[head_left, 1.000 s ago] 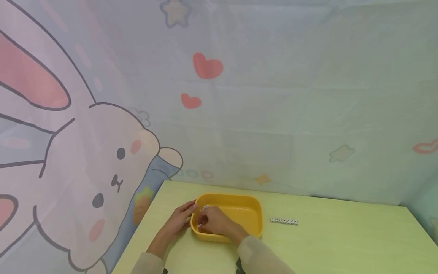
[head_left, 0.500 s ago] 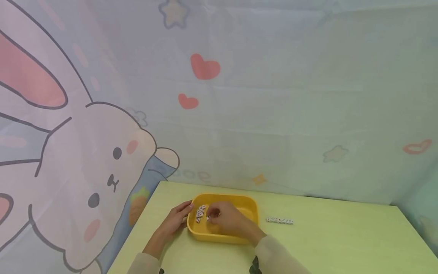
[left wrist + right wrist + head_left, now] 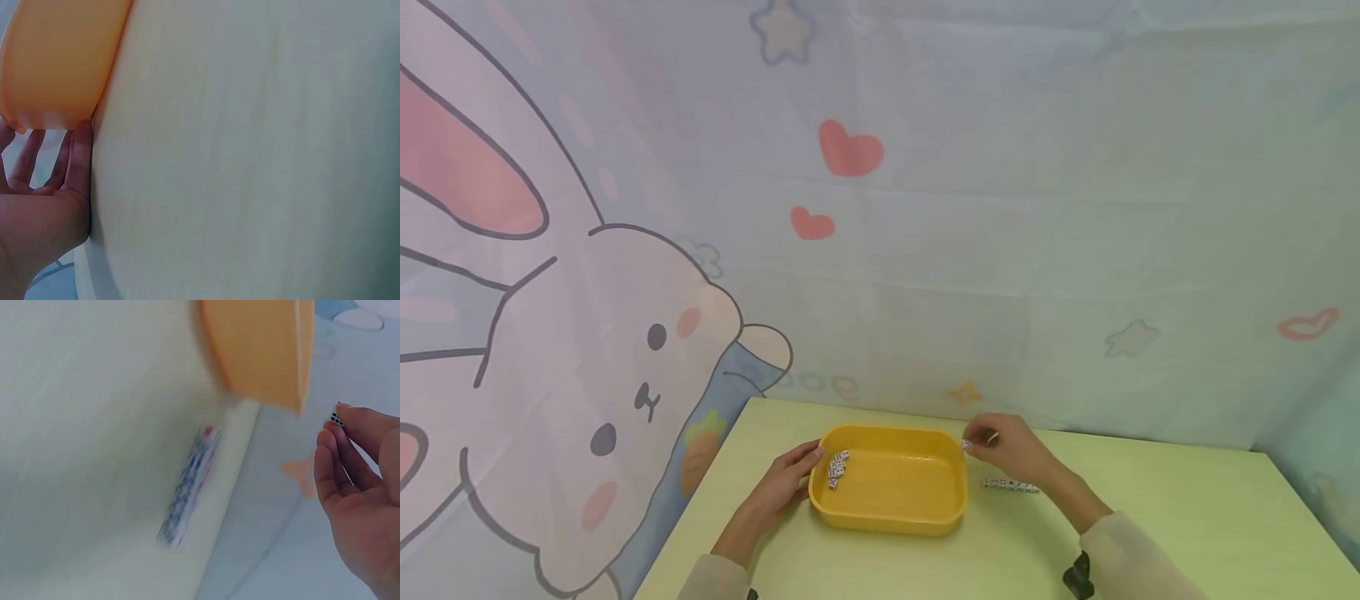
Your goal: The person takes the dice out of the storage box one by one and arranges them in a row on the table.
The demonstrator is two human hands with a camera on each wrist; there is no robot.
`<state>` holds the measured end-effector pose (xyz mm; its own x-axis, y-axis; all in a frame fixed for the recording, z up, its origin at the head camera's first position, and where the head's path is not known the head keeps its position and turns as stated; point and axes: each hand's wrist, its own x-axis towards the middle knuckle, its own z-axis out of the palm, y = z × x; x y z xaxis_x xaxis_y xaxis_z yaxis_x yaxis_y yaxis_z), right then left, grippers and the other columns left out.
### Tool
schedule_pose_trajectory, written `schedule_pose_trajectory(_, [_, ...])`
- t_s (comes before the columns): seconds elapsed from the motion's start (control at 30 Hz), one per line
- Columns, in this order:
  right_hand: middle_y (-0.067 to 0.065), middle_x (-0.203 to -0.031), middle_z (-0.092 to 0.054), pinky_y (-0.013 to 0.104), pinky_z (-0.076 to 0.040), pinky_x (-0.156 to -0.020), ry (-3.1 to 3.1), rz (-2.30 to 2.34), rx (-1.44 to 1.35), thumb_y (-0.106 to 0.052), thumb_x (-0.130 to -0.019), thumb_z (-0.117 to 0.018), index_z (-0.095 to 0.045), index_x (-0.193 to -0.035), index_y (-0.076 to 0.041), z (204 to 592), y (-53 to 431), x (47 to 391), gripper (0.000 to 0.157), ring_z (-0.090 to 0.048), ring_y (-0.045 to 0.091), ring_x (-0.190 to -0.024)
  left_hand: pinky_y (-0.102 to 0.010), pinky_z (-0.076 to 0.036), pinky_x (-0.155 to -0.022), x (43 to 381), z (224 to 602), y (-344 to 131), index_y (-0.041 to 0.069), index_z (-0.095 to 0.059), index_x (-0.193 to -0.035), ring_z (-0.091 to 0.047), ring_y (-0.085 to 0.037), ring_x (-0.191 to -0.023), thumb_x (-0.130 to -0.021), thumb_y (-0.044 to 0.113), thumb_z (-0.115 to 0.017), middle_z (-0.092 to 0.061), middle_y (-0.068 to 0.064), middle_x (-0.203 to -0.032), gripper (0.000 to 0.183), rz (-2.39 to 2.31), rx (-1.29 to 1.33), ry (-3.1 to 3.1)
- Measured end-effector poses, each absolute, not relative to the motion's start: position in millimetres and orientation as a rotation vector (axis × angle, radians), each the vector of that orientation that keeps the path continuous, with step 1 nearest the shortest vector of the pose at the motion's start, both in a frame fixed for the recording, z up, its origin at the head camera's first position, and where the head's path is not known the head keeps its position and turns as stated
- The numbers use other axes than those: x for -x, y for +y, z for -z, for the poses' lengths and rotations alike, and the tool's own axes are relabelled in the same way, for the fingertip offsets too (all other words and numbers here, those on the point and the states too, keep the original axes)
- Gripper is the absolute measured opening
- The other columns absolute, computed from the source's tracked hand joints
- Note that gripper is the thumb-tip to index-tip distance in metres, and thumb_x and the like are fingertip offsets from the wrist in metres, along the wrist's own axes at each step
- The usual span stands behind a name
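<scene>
A yellow tray [image 3: 887,523] sits on the table, with a small cluster of white dice [image 3: 837,469] at its left end. My left hand [image 3: 781,483] rests against the tray's left end; in the left wrist view its fairly straight fingers touch the outer wall. My right hand [image 3: 1011,446] is raised just past the tray's right end, pinching one white die [image 3: 337,419] with black pips between thumb and fingertips. Below it on the table lies a straight row of dice [image 3: 1009,485], blurred in the right wrist view, with one red pip showing.
The pale green table [image 3: 1150,517] extends to the right of the row of dice. A cloth backdrop [image 3: 1000,208] printed with a rabbit, hearts and stars hangs behind the table and along its left side.
My right hand has lifted a die out of the tray and carried it right, past the tray's right rim. The left hand stays at the tray's left end.
</scene>
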<state>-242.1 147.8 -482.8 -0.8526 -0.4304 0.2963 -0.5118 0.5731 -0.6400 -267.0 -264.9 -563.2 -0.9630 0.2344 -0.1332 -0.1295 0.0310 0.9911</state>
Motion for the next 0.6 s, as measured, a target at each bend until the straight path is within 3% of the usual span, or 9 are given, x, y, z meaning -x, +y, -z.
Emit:
schedule_pose_trajectory(0.27, [-0.004,-0.095,-0.071,0.028,-0.059,-0.076,-2.732,-1.047,-0.637,-0.004,-0.096,-0.077,-0.074,-0.103,-0.007,509.0,220.1,231.0,0.008,-0.065,0.009,-0.086,-0.036,-0.060,-0.093,269.1,563.2,-265.6,0.003,-0.049,-0.157,-0.058,-0.028,-0.130,-0.107,0.040,-0.064,-0.054,-0.019,-0.154,0.063,-2.031,-0.119,2.034])
schedule_pose_trajectory(0.6, [-0.002,-0.092,-0.071,0.027,-0.058,-0.072,-2.814,-1.003,-0.579,0.004,-0.089,-0.078,-0.073,-0.100,-0.005,539.4,261.9,220.4,0.014,-0.063,0.008,-0.082,-0.036,-0.059,-0.095,269.8,563.2,-263.4,0.002,-0.048,-0.157,-0.055,-0.031,-0.134,-0.108,0.040,-0.063,-0.053,-0.020,-0.154,0.064,-2.037,-0.100,2.024])
